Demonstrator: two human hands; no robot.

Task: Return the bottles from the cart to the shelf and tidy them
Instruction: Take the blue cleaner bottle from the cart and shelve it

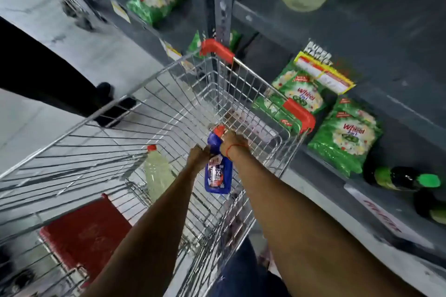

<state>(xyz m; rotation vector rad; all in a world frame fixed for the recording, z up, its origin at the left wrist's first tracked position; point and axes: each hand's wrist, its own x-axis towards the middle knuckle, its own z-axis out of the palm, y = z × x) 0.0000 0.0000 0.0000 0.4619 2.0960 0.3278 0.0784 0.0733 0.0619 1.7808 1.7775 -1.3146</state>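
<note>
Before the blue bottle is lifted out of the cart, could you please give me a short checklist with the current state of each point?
1. Both hands on the blue bottle: left hand and right hand wrap its upper part. Ok.
2. Red cap on: ok.
3. Bottle clear of the cart wires: cannot tell.
4. Shelf room: green packets and dark bottles lying there; free spot cannot tell.
5. Cart emptied: pale bottle remains. Not ok.
</note>
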